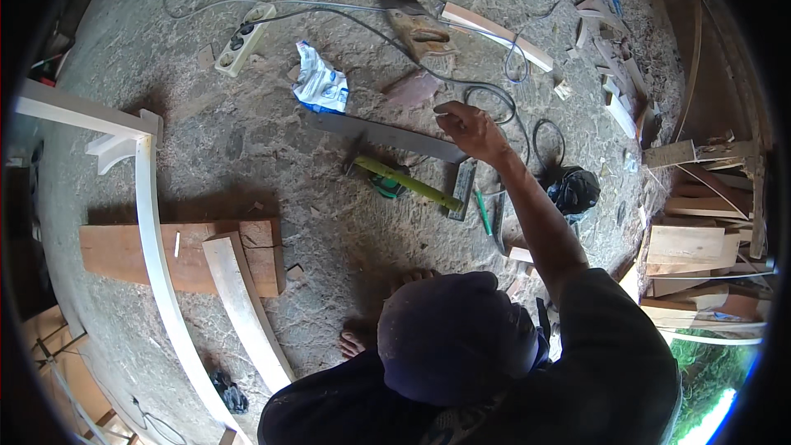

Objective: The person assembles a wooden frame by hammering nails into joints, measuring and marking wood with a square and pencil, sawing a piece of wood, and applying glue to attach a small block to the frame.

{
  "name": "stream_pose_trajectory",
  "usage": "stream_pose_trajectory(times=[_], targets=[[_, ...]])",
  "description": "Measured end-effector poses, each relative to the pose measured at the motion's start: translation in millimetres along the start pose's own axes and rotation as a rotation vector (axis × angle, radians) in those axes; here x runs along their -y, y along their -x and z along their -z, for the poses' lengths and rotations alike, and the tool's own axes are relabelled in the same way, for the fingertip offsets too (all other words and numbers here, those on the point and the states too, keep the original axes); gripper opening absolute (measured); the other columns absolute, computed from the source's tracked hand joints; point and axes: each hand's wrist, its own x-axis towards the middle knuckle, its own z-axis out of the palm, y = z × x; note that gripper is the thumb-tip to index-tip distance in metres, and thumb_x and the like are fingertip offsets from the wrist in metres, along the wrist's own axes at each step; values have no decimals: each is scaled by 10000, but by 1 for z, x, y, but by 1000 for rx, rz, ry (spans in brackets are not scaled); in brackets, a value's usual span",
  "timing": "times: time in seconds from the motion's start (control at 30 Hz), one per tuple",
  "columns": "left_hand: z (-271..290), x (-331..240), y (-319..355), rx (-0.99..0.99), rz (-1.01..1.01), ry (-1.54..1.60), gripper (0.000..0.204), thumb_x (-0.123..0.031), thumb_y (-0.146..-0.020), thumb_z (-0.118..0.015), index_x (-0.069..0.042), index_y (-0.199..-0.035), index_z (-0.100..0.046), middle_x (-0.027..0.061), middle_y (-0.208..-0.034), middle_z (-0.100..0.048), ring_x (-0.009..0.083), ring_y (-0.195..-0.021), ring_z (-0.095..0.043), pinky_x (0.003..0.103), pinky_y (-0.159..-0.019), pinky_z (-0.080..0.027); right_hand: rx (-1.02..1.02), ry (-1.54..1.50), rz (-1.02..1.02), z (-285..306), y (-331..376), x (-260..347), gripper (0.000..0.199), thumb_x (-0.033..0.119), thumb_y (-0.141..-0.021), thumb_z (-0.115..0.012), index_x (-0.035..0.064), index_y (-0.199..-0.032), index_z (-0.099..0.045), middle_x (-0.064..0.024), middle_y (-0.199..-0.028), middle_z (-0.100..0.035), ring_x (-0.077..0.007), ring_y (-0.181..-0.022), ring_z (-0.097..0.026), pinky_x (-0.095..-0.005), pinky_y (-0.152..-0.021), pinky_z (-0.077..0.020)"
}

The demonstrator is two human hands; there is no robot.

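My right hand [474, 130] reaches in from the lower right, over the corner of a metal try square [391, 136] lying on the floor. Its fingers are loosely curved and somewhat apart, with nothing visible between them. Whether the hand touches the square, I cannot tell. Just below the square's blade lies a yellow-green bar [416, 187] with a dark left end, partly covering a green and black object [386, 185]. A green pen [483, 213] rests to the right of the square's stock. My left hand does not show.
A handsaw [404, 12], crumpled white-blue packet [320, 81] and power strip [245, 39] lie farther off. At left, a white wooden frame [148, 198] stands by a brown board [124, 257] and curved piece [243, 305]. Cables [494, 95] cross the floor. Wood offcuts [688, 247] pile up right. A dark purple cap [453, 338] blocks the lower middle.
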Motion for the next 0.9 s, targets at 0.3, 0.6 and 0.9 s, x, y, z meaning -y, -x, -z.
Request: stream_pose_trajectory(times=[0.3, 0.6, 0.9], targets=[[-57, -51, -9, 159, -541, -16, 361, -262, -1011, -631, -20, -1273, -574, 142, -1065, -656, 225, -951, -642, 311, -819, -525, 145, 175, -417, -14, 154, -29, 395, 214, -846, -690, 84, -1188, -541, -223, -939, -697, -450, -891, -676, -548, -758, -521], [-132, -146, -14, 258, -982, -618, 1012, -562, -790, -807, -25, -1518, -355, 227, -1315, -605, 324, -1121, -663, 387, -941, -526, -79, 331, -121, -41, 121, -106, 319, 235, -990, -557, 1, -1203, -597, -255, -1079, -682, -420, -973, -661, -470, -794, -525], [-127, -142, 23, 392, -906, -671, 758, -483, -804, -801, -105, -1386, -497, 198, -1186, -660, 335, -1056, -682, 433, -902, -536, -111, -967, -472, -2, 97, -132, 393, 302, -958, -673, 31, -1241, -642, -55, -1070, -653, -192, -968, -607, -375, -830, -495]])
